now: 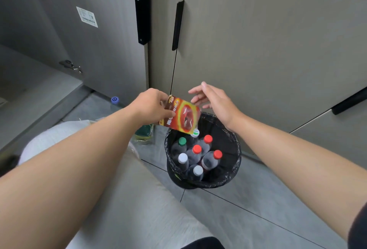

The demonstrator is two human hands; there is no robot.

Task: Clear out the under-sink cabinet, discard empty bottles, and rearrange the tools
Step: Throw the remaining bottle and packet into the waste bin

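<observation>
Left hand: the left hand (151, 106) pinches the near edge of a red and orange blister card (182, 117), thumb on its printed face, fingers curled behind it.
Blister card: tilted in the air, above the far rim of the waste bin (236, 154), touching nothing but the hand.
Right hand: the right hand (216, 103) hangs just beside the card's far edge, fingers loose and spread, holding nothing.
Waste bin: on the tiled floor (248, 209) against the closed cabinet fronts, lined in black; plastic bottles (210, 160) stand packed inside, caps red, green and white.
Open cabinet door: the grey door (103, 54) is swung out at the left, a white sticker (87, 16) on its inner face.
Floor by the door: a blue-capped bottle (115, 100) at the door's foot; a green packet (144, 132) nearer the bin, partly behind the left wrist.
</observation>
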